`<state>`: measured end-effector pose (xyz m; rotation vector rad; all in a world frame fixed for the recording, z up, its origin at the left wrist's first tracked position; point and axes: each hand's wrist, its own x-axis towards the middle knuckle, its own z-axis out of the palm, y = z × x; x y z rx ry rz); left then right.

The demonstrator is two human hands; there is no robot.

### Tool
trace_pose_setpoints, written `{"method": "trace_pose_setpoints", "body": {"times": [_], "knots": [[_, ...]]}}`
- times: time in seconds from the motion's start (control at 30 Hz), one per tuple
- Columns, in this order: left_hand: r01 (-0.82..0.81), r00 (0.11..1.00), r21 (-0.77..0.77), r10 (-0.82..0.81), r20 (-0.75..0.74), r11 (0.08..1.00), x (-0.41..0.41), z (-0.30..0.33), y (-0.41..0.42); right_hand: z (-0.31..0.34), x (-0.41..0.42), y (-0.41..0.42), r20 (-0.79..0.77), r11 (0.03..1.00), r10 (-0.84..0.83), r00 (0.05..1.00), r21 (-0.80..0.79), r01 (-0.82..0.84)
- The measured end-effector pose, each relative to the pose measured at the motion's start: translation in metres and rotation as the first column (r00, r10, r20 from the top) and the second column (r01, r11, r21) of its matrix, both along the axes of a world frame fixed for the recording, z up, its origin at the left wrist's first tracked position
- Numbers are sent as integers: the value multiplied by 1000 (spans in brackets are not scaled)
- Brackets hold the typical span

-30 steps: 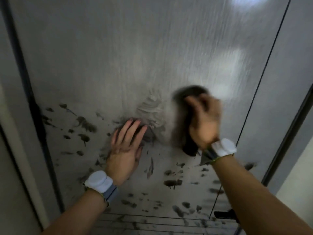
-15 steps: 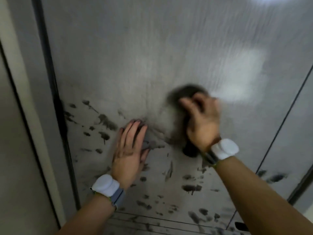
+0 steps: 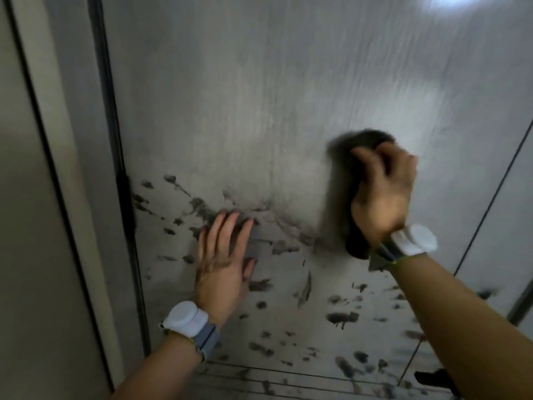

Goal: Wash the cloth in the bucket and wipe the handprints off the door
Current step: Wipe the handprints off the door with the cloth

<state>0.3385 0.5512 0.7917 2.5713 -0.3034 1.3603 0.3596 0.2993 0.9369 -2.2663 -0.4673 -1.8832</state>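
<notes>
Right hand [image 3: 383, 194], fingers curled, grips a dark cloth [image 3: 350, 180] and presses it flat on the grey door [image 3: 259, 96], up and right of the left hand [image 3: 223, 267]. That left hand lies flat with straight fingers on the door among dark handprints [image 3: 341, 316], which spread below and to both sides of it. Both wrists carry white bands [image 3: 187, 318].

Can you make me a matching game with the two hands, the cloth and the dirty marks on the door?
Things:
1. left hand
2. right hand
3. cloth
4. dark marks

States:
A. dark, bunched against the door
B. fingers straight, flat on the door
C. curled round the cloth
D. scattered over the door's lower part

Pairs: 1-B, 2-C, 3-A, 4-D
</notes>
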Motion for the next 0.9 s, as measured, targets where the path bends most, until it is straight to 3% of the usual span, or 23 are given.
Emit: {"method": "trace_pose_setpoints", "body": {"times": [0.07, 0.1, 0.17, 0.23, 0.3, 0.37, 0.4, 0.47, 0.53, 0.57, 0.6, 0.67, 0.77, 0.83, 0.9], "knots": [[-11, 1000, 14, 11, -11, 1000, 2, 0, 4, 1, 7, 31, -1, 963, -50, 999, 267, 48], [2, 1000, 22, -2, -15, 1000, 3, -1, 4, -10, 9, 52, -31, 965, -53, 998, 256, 59], [29, 999, 21, -29, -16, 999, 5, -4, 5, -45, 12, 88, -41, 999, -53, 998, -13, 53], [46, 999, 41, -45, -22, 998, 6, -6, 8, -83, 10, 105, -27, 959, -15, 1000, -285, 7], [90, 996, 67, -89, -8, 994, 5, -9, 13, -101, 7, 100, -87, 901, 25, 996, -429, -60], [149, 989, 64, -149, -13, 987, 2, -10, 20, -97, 8, 76, -137, 877, 43, 990, -469, -103], [169, 985, 49, -169, -22, 984, 1, -10, 24, -90, 9, 60, -142, 922, 49, 989, -375, -99], [181, 983, -2, -181, -31, 983, -2, -9, 26, -66, 12, 25, -80, 999, 31, 996, 42, -27], [163, 985, -15, -164, -57, 986, -4, -9, 28, -51, 15, 32, 13, 909, -22, 1000, 416, 14], [158, 985, -9, -158, -73, 987, -4, -9, 28, -53, 17, 54, 9, 876, -57, 998, 481, 46], [154, 984, 0, -153, -91, 988, -4, -10, 28, -61, 16, 81, -24, 893, -60, 998, 446, 64], [134, 983, 10, -132, -129, 991, -4, -13, 29, -84, 10, 129, -78, 995, -35, 996, 95, 42], [88, 989, 72, -79, -129, 994, -8, -14, 25, -98, 7, 124, -115, 940, 28, 993, -334, -65], [100, 988, 78, -90, -122, 992, -11, -14, 23, -94, 11, 99, -105, 903, 52, 993, -420, -92], [152, 983, 77, -143, -112, 985, -15, -11, 3, -101, 6, 57, -130, 936, -9, 992, -350, -37]]}}
